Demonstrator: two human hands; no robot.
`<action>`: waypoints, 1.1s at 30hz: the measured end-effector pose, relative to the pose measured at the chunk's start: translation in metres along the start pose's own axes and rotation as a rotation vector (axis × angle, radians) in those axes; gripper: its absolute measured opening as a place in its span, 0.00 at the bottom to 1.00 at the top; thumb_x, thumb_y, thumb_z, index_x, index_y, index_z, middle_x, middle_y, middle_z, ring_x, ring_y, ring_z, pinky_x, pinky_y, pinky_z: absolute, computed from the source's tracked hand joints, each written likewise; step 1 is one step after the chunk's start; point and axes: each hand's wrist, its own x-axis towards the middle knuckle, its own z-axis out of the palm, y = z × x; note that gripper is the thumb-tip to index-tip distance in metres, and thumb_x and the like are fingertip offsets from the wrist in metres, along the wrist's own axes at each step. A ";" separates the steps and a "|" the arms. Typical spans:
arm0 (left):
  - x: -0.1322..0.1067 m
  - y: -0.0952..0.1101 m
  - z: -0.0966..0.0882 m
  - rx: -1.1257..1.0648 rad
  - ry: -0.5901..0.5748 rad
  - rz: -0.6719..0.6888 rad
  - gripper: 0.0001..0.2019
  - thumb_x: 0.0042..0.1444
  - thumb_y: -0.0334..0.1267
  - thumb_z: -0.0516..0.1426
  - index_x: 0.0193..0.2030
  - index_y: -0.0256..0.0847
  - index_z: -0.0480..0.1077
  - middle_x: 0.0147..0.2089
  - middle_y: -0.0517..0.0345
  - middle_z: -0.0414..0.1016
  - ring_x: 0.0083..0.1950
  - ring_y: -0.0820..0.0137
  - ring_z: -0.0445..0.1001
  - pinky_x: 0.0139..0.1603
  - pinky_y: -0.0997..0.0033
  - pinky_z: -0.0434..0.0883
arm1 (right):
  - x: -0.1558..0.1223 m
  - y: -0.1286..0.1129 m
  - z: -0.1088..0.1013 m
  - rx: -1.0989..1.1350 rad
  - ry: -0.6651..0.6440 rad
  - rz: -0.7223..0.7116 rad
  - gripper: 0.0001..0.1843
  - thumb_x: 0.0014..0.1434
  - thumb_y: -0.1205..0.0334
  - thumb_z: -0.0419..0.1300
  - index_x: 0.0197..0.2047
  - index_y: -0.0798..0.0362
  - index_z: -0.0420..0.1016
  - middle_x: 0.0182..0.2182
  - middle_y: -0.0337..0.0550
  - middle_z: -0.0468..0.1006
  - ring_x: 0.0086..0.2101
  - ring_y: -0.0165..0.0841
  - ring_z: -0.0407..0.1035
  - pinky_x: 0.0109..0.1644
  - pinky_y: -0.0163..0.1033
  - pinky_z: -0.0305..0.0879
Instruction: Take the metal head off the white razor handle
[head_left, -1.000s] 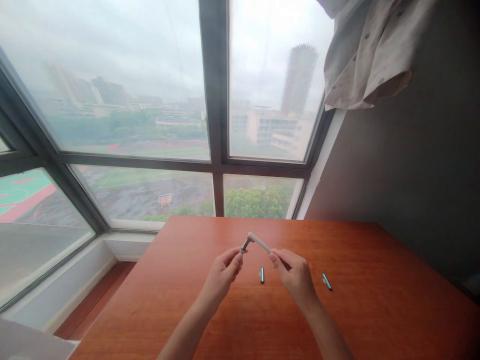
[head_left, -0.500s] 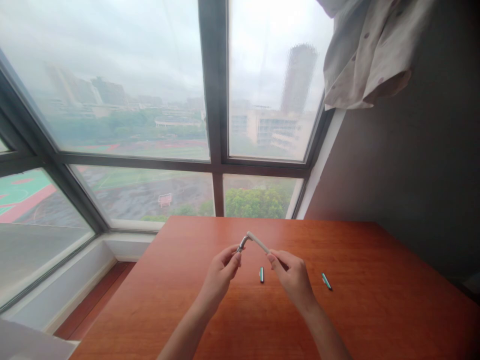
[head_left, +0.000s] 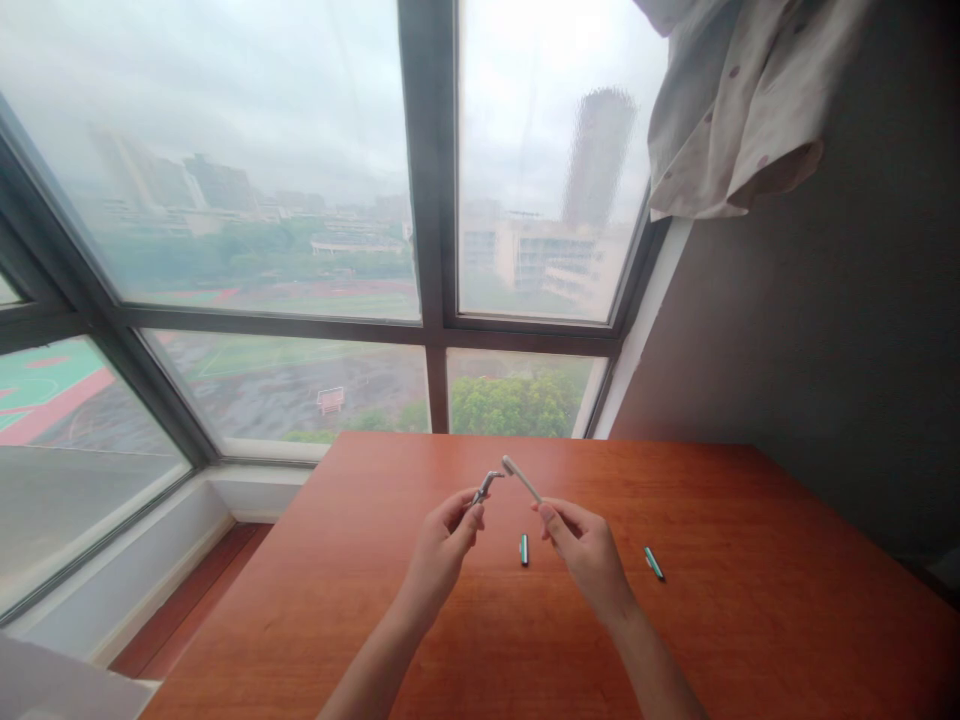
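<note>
My left hand (head_left: 444, 545) pinches a short dark pen section with a metal tip (head_left: 486, 485), held above the wooden table (head_left: 735, 520). My right hand (head_left: 587, 549) pinches a slim pale pen barrel (head_left: 520, 478) that points up and to the left. The two pen parts stand a small gap apart, tip towards tip. Between my hands, on the table, lies a short teal cartridge (head_left: 523, 549). A second teal cartridge (head_left: 654, 563) rests to the right of my right hand.
A large window (head_left: 427, 230) with dark frames rises behind the table's far edge. A dark wall (head_left: 832, 330) borders the table on the right, with a pale spotted cloth (head_left: 739, 110) hanging above it. The floor (head_left: 187, 610) drops away on the left.
The pen section and the barrel were joined at an angle; now they have come apart, with a small gap between them. My hands have shifted only slightly.
</note>
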 end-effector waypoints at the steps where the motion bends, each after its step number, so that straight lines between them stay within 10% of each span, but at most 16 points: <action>1: 0.000 0.000 0.000 -0.024 -0.010 -0.018 0.20 0.54 0.48 0.57 0.48 0.35 0.71 0.27 0.61 0.64 0.24 0.76 0.58 0.24 0.76 0.55 | 0.000 0.000 0.000 -0.022 0.008 -0.022 0.21 0.60 0.49 0.54 0.35 0.57 0.79 0.22 0.40 0.71 0.24 0.30 0.64 0.27 0.31 0.58; 33: 0.000 0.000 0.004 -0.102 -0.017 -0.108 0.26 0.48 0.53 0.59 0.47 0.32 0.71 0.25 0.63 0.59 0.23 0.78 0.54 0.22 0.77 0.50 | 0.001 -0.008 -0.003 -0.294 0.049 -0.223 0.19 0.63 0.54 0.51 0.31 0.55 0.77 0.22 0.41 0.73 0.24 0.32 0.66 0.29 0.33 0.60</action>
